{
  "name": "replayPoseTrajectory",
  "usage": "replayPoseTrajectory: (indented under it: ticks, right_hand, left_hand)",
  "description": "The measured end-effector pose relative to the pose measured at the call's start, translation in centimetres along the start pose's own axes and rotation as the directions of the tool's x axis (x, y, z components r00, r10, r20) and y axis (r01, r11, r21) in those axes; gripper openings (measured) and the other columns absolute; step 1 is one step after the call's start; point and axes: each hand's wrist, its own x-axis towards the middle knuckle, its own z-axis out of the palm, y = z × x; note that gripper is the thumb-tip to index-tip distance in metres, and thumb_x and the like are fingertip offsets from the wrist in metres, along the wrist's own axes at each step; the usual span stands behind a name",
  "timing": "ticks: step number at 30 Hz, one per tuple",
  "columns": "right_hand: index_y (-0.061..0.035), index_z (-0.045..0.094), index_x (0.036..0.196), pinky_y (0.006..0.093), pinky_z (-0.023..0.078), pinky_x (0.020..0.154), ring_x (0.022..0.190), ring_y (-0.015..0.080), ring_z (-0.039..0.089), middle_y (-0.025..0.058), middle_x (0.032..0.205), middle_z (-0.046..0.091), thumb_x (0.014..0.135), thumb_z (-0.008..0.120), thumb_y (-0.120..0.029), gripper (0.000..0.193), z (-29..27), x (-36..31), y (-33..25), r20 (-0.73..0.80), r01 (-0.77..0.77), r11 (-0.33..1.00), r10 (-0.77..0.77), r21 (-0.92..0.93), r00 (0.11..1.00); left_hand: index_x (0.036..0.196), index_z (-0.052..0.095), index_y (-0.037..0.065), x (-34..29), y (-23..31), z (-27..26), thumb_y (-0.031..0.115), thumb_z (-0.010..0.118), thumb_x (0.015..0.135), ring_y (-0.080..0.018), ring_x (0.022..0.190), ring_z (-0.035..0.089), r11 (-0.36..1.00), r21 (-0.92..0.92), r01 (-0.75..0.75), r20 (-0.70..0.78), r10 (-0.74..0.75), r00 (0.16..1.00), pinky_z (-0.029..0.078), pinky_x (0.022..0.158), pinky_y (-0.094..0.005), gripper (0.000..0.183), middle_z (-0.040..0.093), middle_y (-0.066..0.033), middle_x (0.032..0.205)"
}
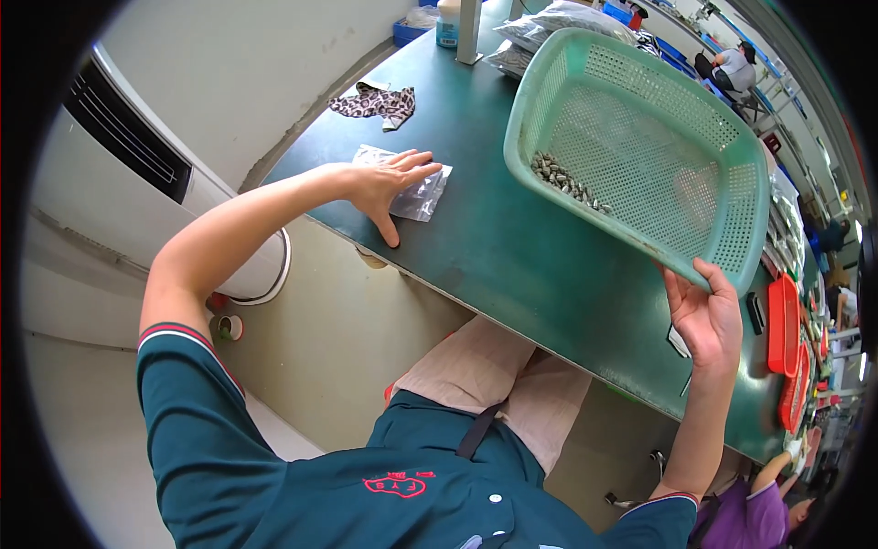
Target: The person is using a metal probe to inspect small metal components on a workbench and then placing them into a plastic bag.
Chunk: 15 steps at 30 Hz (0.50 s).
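Observation:
My left hand (389, 188) lies with fingers spread over a clear plastic bag (422, 199) on the green table, covering part of it. My right hand (704, 306) grips the near rim of a light green perforated plastic basket (631, 233), thumb over the edge and fingers curled under. The basket looks tilted, its far right side raised. A small heap of greyish metal-looking pieces (565, 181) is gathered along its lower left inner edge; their exact kind is too small to tell.
A leopard-print cloth (377, 103) lies beyond my left hand. Filled plastic bags (526, 41) sit behind the basket, near a metal post (469, 32). Red trays (783, 325) stand at the right. A co-worker in purple (750, 517) is at the lower right.

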Motion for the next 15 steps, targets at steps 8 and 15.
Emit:
replayPoseTrajectory:
  ticks: [8,15]
  right_hand:
    - [0.0038,0.047,0.088,0.0417,0.055,0.081,0.091,0.0302,0.062,0.019,0.095,0.058,0.084,0.052,0.0,0.007,-0.3,0.7,0.6,0.02,-0.006,1.0,0.005,0.001,1.0]
    - [0.0043,0.047,0.088,0.042,0.055,0.082,0.09,0.0303,0.062,0.0196,0.095,0.058,0.084,0.052,-0.001,0.009,1.3,0.4,1.6,0.068,0.008,0.999,-0.005,-0.033,0.998]
  left_hand:
    - [0.137,0.026,0.003,1.2,2.1,0.1,0.034,0.07,0.059,-0.0312,0.105,0.044,0.998,-0.052,0.027,-0.248,-0.04,0.968,0.033,0.094,-0.0395,0.094,0.045,-0.0173,0.112]
    - [0.134,0.026,-0.003,1.5,2.6,1.0,0.034,0.07,0.056,-0.0323,0.096,0.047,0.978,-0.13,0.162,-0.23,-0.188,0.955,0.036,0.089,-0.039,0.097,0.043,-0.0179,0.107]
